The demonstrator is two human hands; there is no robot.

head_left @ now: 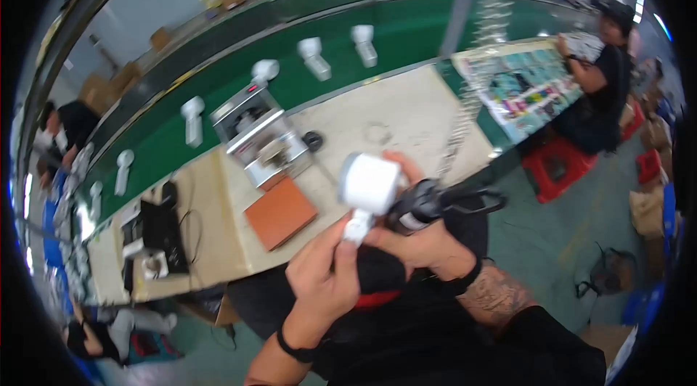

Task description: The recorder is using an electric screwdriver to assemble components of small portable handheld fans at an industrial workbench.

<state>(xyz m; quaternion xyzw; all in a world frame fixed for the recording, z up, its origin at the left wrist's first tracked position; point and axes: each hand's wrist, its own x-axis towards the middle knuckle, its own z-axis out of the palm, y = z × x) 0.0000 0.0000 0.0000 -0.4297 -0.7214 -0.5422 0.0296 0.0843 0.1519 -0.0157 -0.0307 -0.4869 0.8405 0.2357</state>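
In front of me is a white handheld device with a drum-shaped head and a narrow neck. My left hand pinches that neck between thumb and fingers. A black power screwdriver lies in my right hand, close beside the white head. The thumb of that hand reaches the device's neck, and some of its fingertips show behind the head. A loop hangs from the screwdriver, and a pale coiled cord runs down toward it. Blur hides the tool's tip.
A metal fixture machine stands on the bench, with an orange-brown block before it. Several white devices lie along the green conveyor. A black tool case is at left. A co-worker sits at right near a red stool.
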